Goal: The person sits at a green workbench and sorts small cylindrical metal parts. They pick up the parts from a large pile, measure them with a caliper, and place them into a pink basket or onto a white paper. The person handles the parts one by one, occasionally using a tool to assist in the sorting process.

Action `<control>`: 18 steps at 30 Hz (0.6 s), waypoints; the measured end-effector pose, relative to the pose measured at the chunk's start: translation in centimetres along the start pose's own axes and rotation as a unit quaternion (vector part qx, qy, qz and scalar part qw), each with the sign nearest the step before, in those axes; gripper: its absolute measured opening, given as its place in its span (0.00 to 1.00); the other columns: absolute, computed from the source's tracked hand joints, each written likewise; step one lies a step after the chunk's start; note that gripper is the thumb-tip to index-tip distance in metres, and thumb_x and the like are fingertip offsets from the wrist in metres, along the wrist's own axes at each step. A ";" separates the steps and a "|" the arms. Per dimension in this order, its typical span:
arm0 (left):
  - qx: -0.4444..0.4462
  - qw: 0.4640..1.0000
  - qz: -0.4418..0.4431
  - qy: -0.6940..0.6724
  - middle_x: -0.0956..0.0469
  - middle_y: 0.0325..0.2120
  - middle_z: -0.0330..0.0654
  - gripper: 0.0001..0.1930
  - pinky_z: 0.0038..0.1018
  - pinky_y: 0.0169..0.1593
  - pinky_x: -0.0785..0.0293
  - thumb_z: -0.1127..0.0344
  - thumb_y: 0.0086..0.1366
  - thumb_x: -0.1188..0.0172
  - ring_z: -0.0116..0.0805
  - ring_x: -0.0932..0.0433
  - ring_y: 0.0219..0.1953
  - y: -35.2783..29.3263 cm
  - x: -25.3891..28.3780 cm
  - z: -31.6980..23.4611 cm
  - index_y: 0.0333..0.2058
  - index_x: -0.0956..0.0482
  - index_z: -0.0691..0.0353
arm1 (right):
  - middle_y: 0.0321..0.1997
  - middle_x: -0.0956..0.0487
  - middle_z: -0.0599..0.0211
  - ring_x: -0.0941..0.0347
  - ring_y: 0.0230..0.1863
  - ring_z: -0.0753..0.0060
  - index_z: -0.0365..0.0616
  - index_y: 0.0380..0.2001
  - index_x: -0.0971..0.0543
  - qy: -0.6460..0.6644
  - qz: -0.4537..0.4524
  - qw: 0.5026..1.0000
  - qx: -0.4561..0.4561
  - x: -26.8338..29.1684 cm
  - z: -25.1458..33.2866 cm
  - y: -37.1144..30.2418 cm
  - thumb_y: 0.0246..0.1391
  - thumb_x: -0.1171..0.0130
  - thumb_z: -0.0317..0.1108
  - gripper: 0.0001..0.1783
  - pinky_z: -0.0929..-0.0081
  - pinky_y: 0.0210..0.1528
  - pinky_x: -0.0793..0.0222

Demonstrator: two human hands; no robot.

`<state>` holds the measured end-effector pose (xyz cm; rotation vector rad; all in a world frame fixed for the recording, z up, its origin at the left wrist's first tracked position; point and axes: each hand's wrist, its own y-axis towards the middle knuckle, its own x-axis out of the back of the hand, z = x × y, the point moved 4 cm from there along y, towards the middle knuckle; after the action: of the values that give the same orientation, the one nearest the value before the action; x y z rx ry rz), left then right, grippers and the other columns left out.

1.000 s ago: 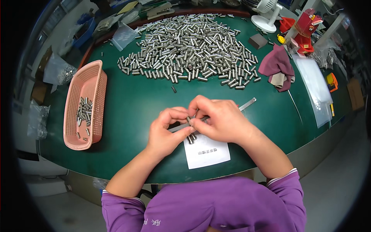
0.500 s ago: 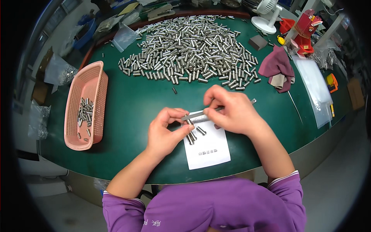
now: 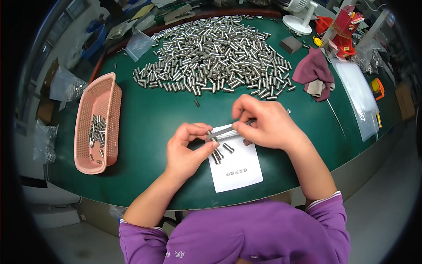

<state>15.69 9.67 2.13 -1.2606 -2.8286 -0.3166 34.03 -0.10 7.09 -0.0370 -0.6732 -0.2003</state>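
Between the thumb and fingers of my left hand (image 3: 188,146) is a small silver metal pin (image 3: 210,133). My right hand (image 3: 268,127) pinches a flat grey file (image 3: 222,132), whose front end lies against or right over the pin's upper end; I cannot tell if they touch. Beneath both hands is a white sheet of paper (image 3: 239,178) with some print on it. Loose metal pins (image 3: 228,148) rest on the sheet, close to my left fingertips. My right palm partly hides the sheet's far edge.
A large heap of metal pins (image 3: 215,57) covers the far middle of the green table (image 3: 145,132). At left stands a pink basket (image 3: 113,132) holding several pins. To the right are a maroon cloth (image 3: 314,70), a thin rod (image 3: 336,116), plastic bags (image 3: 358,101) and a white fan (image 3: 299,22).
The whole view has shifted slightly. Both hands keep nearly the same pose, with the file still at the pin's end.
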 end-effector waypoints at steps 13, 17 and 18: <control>-0.010 1.000 0.002 -0.010 0.21 0.45 0.49 0.18 0.28 0.50 0.23 0.78 0.53 0.28 0.30 0.20 0.45 0.0 -0.5 0.5 0.39 0.28 0.64 | 0.23 0.17 0.72 0.19 0.22 0.74 0.48 0.38 0.28 -0.078 -0.065 0.985 0.138 -1.3 0.5 0.2 0.51 0.38 0.33 0.12 0.75 0.26 0.26; -0.001 1.000 0.007 -0.013 0.22 0.46 0.51 0.19 0.29 0.53 0.26 0.80 0.52 0.30 0.29 0.21 0.45 0.0 -0.2 0.1 0.39 0.29 0.63 | 0.25 0.17 0.67 0.19 0.27 0.63 0.49 0.39 0.28 -0.036 -0.024 0.997 0.066 -0.8 0.4 0.3 0.52 0.39 0.37 0.13 0.65 0.30 0.27; 0.003 1.000 0.007 -0.019 0.22 0.46 0.51 0.18 0.29 0.53 0.26 0.80 0.52 0.30 0.30 0.21 0.45 0.0 -0.2 0.1 0.39 0.29 0.63 | 0.26 0.17 0.65 0.19 0.30 0.59 0.50 0.39 0.28 0.003 0.004 1.000 0.007 0.2 0.0 0.2 0.52 0.40 0.38 0.13 0.60 0.32 0.28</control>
<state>15.85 9.56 1.98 -1.2995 -2.8475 -0.2859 34.19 0.07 7.19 -0.0262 -0.6689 -0.1876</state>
